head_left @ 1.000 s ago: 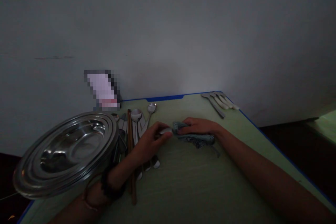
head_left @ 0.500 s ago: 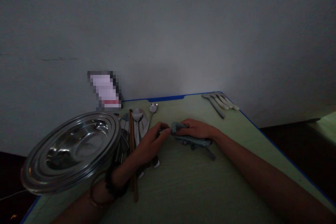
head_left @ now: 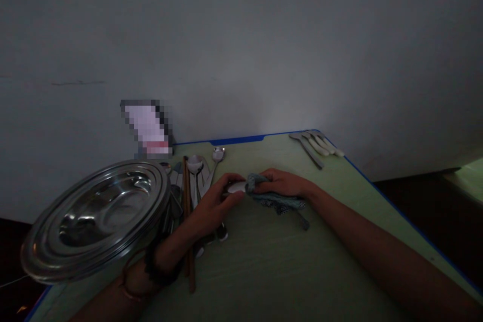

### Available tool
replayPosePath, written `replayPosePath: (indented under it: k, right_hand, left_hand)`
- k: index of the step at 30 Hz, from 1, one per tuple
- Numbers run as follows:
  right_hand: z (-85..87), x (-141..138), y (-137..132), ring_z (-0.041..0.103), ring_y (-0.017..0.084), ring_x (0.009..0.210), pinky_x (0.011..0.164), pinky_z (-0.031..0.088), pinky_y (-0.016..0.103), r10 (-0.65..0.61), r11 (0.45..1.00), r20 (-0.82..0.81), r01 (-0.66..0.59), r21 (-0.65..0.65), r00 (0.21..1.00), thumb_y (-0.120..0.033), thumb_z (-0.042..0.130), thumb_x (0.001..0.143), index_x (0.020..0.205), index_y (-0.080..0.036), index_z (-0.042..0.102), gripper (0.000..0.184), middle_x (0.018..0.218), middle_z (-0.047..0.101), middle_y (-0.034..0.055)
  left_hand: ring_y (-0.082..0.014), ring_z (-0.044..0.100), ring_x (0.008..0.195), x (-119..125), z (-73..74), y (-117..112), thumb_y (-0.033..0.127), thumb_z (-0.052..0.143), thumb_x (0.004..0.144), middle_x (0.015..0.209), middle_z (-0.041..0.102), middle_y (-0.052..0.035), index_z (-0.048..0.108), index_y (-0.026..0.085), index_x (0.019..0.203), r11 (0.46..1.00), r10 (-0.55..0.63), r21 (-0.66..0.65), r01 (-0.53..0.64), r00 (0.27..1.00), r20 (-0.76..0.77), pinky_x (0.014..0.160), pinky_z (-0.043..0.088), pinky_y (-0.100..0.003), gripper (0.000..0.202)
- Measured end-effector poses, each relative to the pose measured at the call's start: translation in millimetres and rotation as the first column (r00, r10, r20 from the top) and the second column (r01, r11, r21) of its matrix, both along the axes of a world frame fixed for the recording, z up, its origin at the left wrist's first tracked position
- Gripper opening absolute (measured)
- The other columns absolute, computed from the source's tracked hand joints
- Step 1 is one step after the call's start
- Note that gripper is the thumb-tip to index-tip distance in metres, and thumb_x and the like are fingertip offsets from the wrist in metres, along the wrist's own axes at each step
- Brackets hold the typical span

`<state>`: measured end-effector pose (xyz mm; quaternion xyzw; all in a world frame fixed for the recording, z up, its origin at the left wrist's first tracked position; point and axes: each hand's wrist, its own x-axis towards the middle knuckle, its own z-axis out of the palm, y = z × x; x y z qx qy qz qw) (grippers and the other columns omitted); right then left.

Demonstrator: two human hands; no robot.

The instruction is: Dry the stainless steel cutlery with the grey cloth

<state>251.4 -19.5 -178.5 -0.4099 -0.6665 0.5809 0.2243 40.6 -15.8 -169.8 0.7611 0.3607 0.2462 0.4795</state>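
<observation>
The cloth (head_left: 279, 202), grey-green and bunched up, was in the right hand (head_left: 285, 182), over the middle of the table (head_left: 287, 271); whether its trailing end touched the tabletop could not be told. The right hand grasped it with the fingers partly hidden in the folds. The left hand (head_left: 217, 204) pinched a pale piece (head_left: 237, 187) between thumb and fingers, and the far end of this piece met the cloth; it was too dim to tell what the piece was. A dark bracelet (head_left: 158, 266) circled the left wrist. Under and beside the left forearm lay a pair of brown sticks (head_left: 185, 181), with a large spoon (head_left: 195, 163) just beside them and a smaller spoon (head_left: 218, 153) near the table's far edge. Shiny metal basins (head_left: 33, 259), stacked, stood at the left, close to the cutlery. Near the far right corner lay several utensils with pale handles (head_left: 319, 147) and one with a dark metal handle (head_left: 314, 157). A blurred-out device (head_left: 145, 123) leaned by the grey wall (head_left: 264, 35).
</observation>
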Motion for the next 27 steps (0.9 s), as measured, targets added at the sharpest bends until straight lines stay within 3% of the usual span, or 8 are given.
replayPosePath:
  k: [7, 17, 27]
  right_hand:
    - [-2.2, 1.2, 1.2, 0.044, 0.006, 0.049, 0.047, 0.036, 0.019, 0.002, 0.999, -0.013, -0.003, -0.046, 1.000, -0.043, 0.055, 0.076, 0.076, -0.012, 0.059, 0.031, 0.059, 0.052, -0.0036]
    - [3.6, 0.8, -0.7, 0.046, 0.006, 0.051, 0.050, 0.037, 0.020, 0.012, 1.000, 0.072, -0.011, -0.013, 0.997, -0.043, 0.056, 0.076, 0.078, -0.012, 0.062, 0.032, 0.061, 0.054, -0.0030]
    - [-0.3, 1.6, 1.6, 0.045, 0.005, 0.054, 0.052, 0.037, 0.020, 0.016, 1.000, -0.004, -0.016, -0.008, 1.000, -0.042, 0.057, 0.076, 0.076, -0.011, 0.060, 0.031, 0.062, 0.052, -0.0034]
  left_hand:
    - [-0.0164, 0.053, 0.084, 1.5, 3.3, -0.5, 0.034, 0.046, 0.080, 0.095, 0.054, -0.0026, 0.048, 0.017, 0.100, 0.999, 0.035, -0.005, -0.035, 0.999, -0.012, 0.072, 0.044, -0.027, 0.026]
    - [-0.0167, 0.050, 0.086, -3.8, -5.9, 2.8, 0.025, 0.049, 0.078, 0.095, 0.051, -0.0020, 0.045, 0.018, 0.104, 0.999, -0.039, 0.022, 0.038, 0.998, 0.043, 0.074, 0.042, -0.028, 0.028]
    - [-0.0163, 0.051, 0.084, -0.9, -4.2, 1.2, 0.033, 0.050, 0.080, 0.094, 0.052, -0.0019, 0.045, 0.019, 0.102, 0.999, -0.031, -0.025, 0.033, 0.998, 0.057, 0.070, 0.044, -0.027, 0.027]
